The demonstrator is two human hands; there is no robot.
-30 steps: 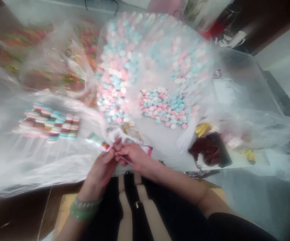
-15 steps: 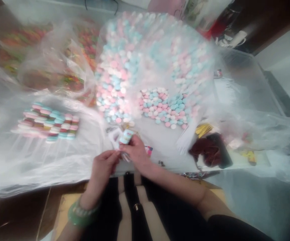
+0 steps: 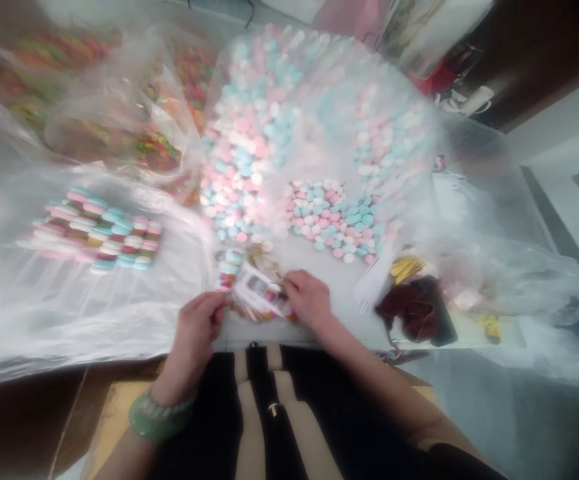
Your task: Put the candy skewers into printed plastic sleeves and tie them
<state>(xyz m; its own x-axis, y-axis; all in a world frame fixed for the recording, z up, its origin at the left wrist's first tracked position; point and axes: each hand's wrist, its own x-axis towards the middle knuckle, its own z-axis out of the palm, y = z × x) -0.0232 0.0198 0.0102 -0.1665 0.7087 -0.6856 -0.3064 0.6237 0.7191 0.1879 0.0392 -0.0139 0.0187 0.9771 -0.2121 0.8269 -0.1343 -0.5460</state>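
My left hand (image 3: 194, 340) grips the lower end of a short stack of pastel round candies (image 3: 228, 270), which stands nearly upright above its fingers. A printed paper-and-plastic wrapper (image 3: 258, 293) lies slanted between my hands. My right hand (image 3: 308, 301) pinches the wrapper's right end. A heap of pink, white and blue round candies (image 3: 329, 220) sits just beyond my right hand. A green bangle (image 3: 159, 417) circles my left wrist.
Beyond the hands, clear plastic bags (image 3: 289, 113) hold many pastel candies, and others (image 3: 94, 100) hold multicoloured sweets. Rows of candy sticks (image 3: 94, 230) lie on plastic sheeting at left. A dark red cloth (image 3: 412, 310) and a black phone-like object (image 3: 439, 313) lie at right.
My hands have moved apart, the right one shifting right. The candy stack has moved from my right hand to my left, and the wrapper now spans the gap between my hands.
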